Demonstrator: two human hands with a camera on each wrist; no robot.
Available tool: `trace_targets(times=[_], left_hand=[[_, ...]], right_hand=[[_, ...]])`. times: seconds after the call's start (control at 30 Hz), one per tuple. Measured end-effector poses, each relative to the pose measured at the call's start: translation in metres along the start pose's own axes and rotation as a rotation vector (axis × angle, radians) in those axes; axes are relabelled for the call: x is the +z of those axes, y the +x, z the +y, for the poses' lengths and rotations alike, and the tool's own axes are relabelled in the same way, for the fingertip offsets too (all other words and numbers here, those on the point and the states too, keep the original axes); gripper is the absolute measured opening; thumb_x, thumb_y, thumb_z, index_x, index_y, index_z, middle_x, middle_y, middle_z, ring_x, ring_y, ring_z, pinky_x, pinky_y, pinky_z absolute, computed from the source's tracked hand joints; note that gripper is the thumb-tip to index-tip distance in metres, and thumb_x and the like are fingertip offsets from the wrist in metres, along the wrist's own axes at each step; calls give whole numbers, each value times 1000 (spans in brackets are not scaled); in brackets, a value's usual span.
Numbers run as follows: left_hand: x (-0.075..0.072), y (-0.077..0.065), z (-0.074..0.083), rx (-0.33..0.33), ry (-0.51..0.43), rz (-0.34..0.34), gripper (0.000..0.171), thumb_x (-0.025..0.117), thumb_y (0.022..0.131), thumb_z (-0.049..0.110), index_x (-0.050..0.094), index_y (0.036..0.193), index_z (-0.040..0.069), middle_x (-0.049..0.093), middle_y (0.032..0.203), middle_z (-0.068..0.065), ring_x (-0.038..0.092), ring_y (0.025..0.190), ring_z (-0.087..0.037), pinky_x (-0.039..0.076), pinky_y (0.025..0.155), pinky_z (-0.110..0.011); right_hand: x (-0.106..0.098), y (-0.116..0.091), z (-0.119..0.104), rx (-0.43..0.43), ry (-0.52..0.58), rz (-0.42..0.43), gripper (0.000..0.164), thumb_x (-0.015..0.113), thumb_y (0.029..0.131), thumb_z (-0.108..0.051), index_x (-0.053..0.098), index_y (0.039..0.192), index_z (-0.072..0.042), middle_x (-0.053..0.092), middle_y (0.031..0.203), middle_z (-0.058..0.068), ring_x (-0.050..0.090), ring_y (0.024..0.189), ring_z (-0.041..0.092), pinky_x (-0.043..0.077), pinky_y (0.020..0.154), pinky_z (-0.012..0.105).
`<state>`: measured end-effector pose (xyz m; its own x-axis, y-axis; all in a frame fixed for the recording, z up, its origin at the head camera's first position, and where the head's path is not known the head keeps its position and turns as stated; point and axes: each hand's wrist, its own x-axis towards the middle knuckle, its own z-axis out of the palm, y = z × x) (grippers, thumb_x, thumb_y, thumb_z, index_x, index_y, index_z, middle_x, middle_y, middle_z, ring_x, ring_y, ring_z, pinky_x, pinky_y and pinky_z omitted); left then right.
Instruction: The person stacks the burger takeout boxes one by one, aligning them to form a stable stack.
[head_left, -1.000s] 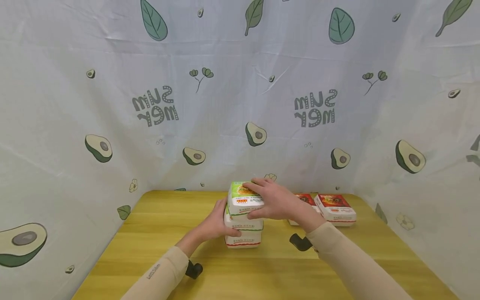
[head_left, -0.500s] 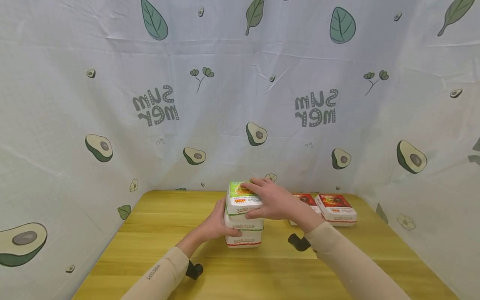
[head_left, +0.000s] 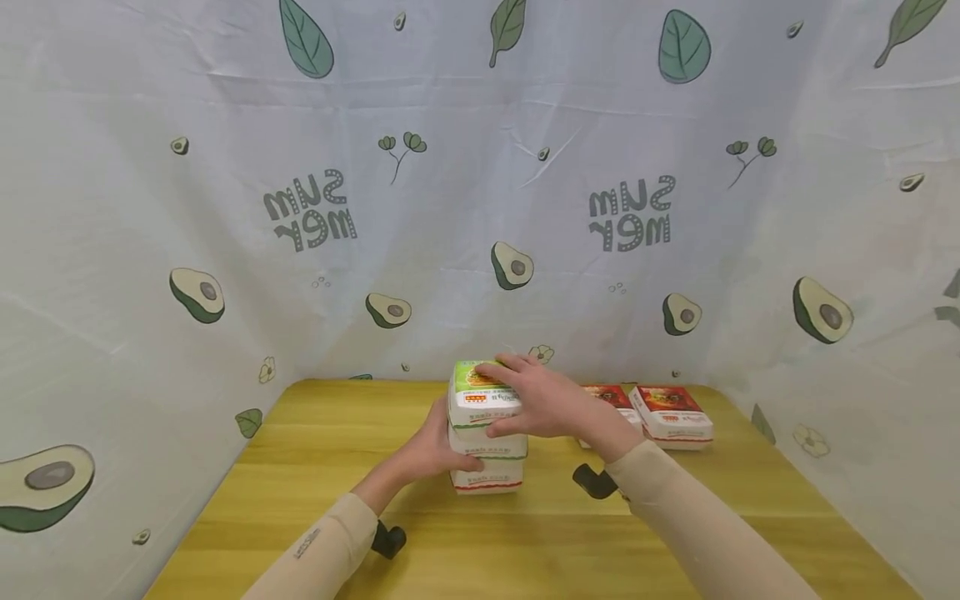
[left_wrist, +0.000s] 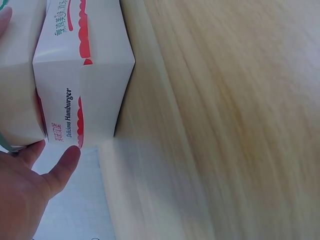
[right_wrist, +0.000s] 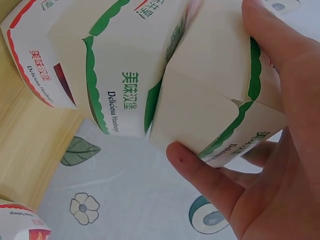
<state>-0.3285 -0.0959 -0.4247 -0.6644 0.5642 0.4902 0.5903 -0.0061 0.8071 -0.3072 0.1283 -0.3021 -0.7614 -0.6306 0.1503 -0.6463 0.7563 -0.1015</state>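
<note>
Three paper hamburger boxes stand in a stack at the table's middle. The red-trimmed bottom box rests on the wood, and a green-trimmed middle box sits on it. My right hand grips the top hamburger box, green-lidded, by its front and far sides. That box looks slightly tilted against the middle one in the right wrist view. My left hand holds the lower boxes from the left, thumb in front. Its fingertips touch the far side of the bottom box in the left wrist view.
Two red-lidded hamburger boxes, one at the far right and one partly behind my right forearm, sit on the wooden table. A printed curtain closes off the back and sides.
The top box and my right hand have shifted slightly left over the stack. My left hand and the lower boxes have stayed in place.
</note>
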Motion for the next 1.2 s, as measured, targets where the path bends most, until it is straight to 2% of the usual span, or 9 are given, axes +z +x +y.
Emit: trace_targets(times=[0.2,0.37,0.6,0.87,0.97,1.07,1.2], left_hand=[[1,0,-2,-7,5,15,88,90,70,2,41,140,23,64,129,-3,67,112,-21,54,95,-39],[2,0,-6,-18,13,19,89,90,71,3,40,141,27,62,130,-1,66,114,-21,54,96,-39],[1,-2,-5,-81,29,19,98,90,73,7,30,146,35,55,138,3,63,120,-18,51,100,-38],[0,-4,-2,-102,24,-3,109,92,70,8,22,150,32,54,140,-1,62,121,-20,50,101,-38],[-1,-8,-2,-138,24,-8,119,94,66,8,16,153,33,52,141,-1,60,122,-20,48,103,-39],[-3,-12,-4,-195,44,-9,128,95,64,7,10,154,39,50,142,3,58,123,-17,44,106,-40],[-6,-17,-7,-235,82,-2,137,96,62,6,4,156,46,44,146,6,48,132,-15,33,114,-46]], right_hand=[[-5,-1,1,17,45,-56,85,69,83,-68,36,155,-38,27,165,9,29,148,39,43,103,59],[-8,-2,2,19,77,-102,82,72,86,-58,34,156,-40,22,166,10,25,149,42,43,103,61],[-8,0,3,33,90,-97,84,76,85,-53,34,156,-40,22,167,8,24,150,42,43,103,61],[-6,0,6,32,96,-89,86,75,84,-59,33,157,-39,23,166,10,24,150,41,41,106,60],[-6,0,6,31,94,-90,86,74,84,-59,33,157,-38,24,166,10,23,150,42,40,106,61],[-6,0,6,32,95,-91,86,73,84,-59,33,157,-38,24,166,11,23,150,43,40,107,62],[-7,1,6,31,92,-88,86,73,85,-59,32,157,-38,24,166,11,24,150,42,40,106,62]])
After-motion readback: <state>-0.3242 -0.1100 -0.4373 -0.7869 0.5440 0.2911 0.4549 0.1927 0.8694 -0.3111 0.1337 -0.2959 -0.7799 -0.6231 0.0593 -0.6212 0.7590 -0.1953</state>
